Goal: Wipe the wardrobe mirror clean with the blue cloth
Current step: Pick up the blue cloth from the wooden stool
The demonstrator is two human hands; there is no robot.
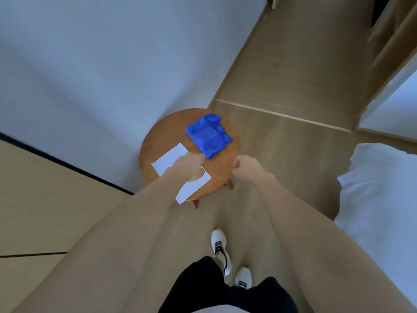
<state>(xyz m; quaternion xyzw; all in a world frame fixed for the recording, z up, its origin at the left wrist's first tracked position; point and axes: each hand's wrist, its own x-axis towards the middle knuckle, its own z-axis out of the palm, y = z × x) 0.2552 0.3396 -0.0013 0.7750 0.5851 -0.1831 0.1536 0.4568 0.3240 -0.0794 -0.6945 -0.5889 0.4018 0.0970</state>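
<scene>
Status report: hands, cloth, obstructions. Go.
Left hand at the blue cloth, grip unclear. Right hand curled, empty. Cloth folded on stool, beside white paper. Nothing blocking.

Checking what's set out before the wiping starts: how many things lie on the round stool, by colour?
Blue: 1, the folded blue cloth
White: 1, the sheet of paper, partly under the left hand
Total: 2 on the wooden stool
</scene>
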